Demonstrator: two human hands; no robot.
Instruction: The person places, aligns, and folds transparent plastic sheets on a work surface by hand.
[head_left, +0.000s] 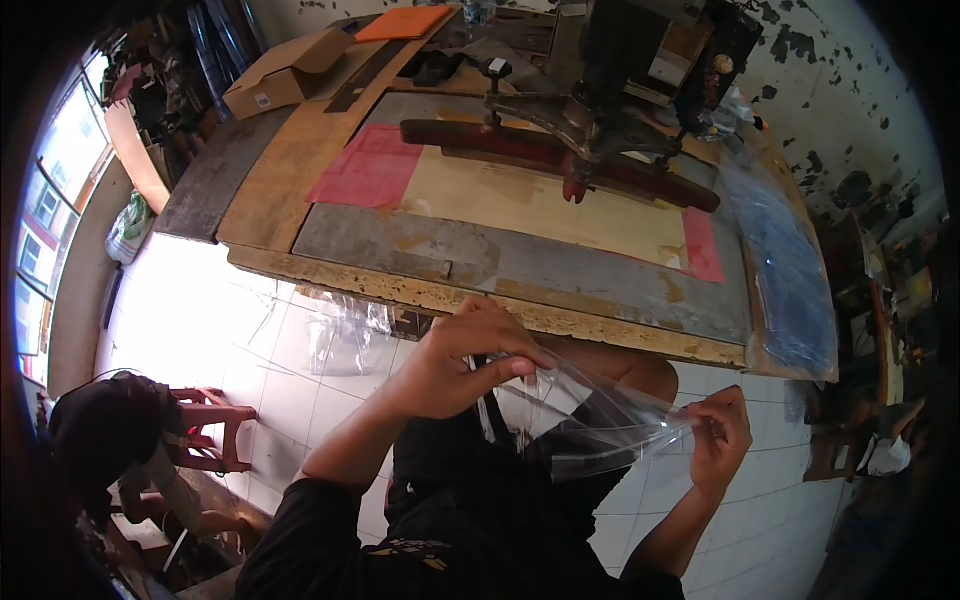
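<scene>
A clear plastic sheet (600,425) is stretched between my two hands above my lap. My left hand (475,360) pinches its left end between thumb and fingers, close to the table's front edge. At the other end, my right hand (718,430) grips a gathered corner with curled fingers. The sheet is creased and see-through, so whether it is a bag or a single layer I cannot tell. Beyond my hands stands a press machine (585,120) with a long dark bar over a yellow sheet (540,205) and pink end pieces.
The wooden table edge (480,310) runs just beyond my hands. Clear plastic sheets (790,270) lie on its right side. A cardboard box (285,80) and an orange folder (405,22) sit at the back left. Another person (150,470) is at lower left, beside a red stool (225,430).
</scene>
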